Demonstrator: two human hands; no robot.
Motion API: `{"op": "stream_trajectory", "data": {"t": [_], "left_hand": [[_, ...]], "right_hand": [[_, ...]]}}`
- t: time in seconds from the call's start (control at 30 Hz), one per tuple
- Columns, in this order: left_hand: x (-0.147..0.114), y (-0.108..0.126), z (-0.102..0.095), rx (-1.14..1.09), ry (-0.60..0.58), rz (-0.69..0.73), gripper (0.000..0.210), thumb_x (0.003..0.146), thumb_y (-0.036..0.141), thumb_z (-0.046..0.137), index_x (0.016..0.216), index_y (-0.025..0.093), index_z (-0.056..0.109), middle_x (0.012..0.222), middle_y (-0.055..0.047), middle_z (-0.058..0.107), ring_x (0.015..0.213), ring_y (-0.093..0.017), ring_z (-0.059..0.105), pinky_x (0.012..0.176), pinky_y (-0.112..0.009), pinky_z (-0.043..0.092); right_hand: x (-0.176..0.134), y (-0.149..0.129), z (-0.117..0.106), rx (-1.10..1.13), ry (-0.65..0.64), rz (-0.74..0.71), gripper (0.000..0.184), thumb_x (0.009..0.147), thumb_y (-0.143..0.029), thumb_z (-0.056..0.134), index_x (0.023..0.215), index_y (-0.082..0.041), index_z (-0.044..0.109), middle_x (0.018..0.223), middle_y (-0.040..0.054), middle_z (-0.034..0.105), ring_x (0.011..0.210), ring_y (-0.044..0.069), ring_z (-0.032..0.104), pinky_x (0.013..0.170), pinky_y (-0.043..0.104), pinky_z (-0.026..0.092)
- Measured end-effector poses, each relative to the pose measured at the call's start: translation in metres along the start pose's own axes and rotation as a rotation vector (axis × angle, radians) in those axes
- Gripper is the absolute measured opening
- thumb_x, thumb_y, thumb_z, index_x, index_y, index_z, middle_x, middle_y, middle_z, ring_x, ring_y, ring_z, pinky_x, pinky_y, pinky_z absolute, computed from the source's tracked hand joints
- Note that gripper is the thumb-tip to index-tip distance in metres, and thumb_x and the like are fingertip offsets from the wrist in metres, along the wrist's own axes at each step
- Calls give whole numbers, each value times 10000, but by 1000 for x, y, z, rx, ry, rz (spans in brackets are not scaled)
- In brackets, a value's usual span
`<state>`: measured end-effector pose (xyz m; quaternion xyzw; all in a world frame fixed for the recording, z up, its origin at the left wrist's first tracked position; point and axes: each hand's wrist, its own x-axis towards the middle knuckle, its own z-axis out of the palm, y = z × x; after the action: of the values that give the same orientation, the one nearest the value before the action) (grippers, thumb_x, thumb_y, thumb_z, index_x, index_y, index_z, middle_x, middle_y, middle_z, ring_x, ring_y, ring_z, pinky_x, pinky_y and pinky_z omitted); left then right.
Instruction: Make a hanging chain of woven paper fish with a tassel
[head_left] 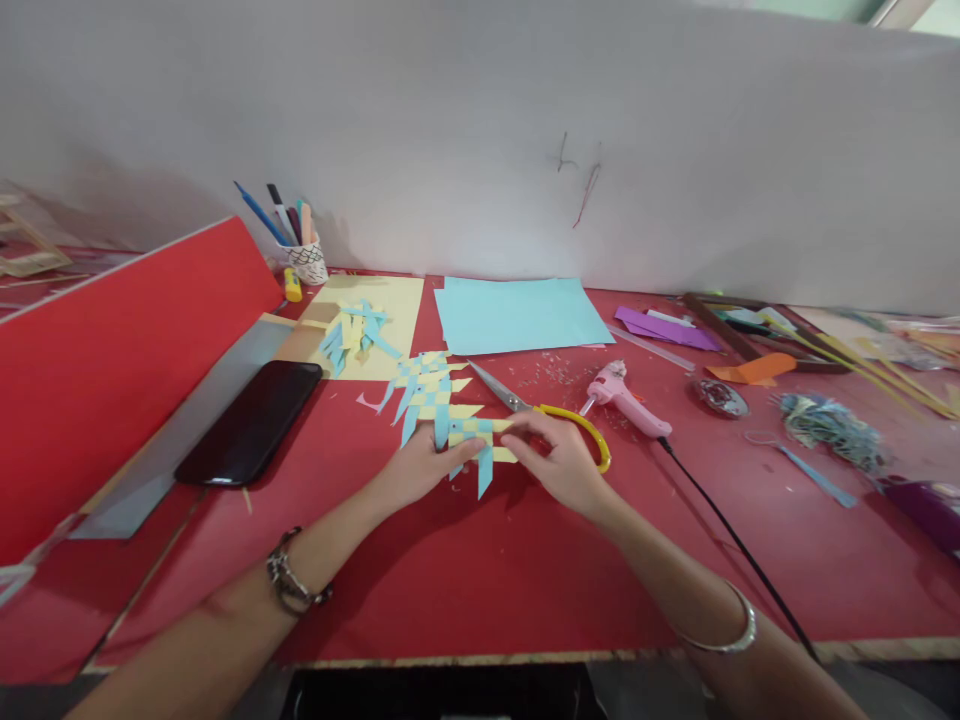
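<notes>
Between my hands is a woven piece of light-blue and yellow paper strips [474, 428], its loose strip ends pointing right and down. My left hand [417, 468] grips its left side, thumb across the front. At its right end, my right hand [559, 462] pinches a yellow strip end between thumb and fingers. Just behind lie several similar woven paper pieces [424, 382], partly overlapping. Scissors with yellow handles [602, 445] lie beyond my right hand, blades pointing back left; part of the handle is hidden by that hand.
A pink glue gun [628, 400] with a black cord lies at right. Light-blue paper [521, 315] and yellow paper [397, 300] with a strip pile [361, 330] lie at the back. Left are a black phone [251, 424], a red board [135, 370] and a pen cup [307, 262].
</notes>
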<state>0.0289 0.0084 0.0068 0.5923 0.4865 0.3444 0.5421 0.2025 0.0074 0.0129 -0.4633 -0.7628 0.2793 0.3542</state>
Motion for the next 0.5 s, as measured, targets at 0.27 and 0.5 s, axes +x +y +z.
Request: {"op": "stream_trajectory", "data": {"t": [0.27,0.5], "left_hand": [[11,-11,-11,-417,185,35,200,612,287,652,487,170,548,361,53,485,385,-68,414,431,-201,341],[14,-7,-16,-614,280,60,241,582,291,699,535,168,497,442,74,472,391,-37,381,410,-179,329]], "right_hand": [[5,32,-76,-928,190,422,193,791,-262,433,875,-160,574,905,121,618,857,252,564,642,313,398],[-2,49,-90,-1044,-23,680,196,763,-171,413,911,-128,534,888,136,629,786,252,605,516,275,345]]}}
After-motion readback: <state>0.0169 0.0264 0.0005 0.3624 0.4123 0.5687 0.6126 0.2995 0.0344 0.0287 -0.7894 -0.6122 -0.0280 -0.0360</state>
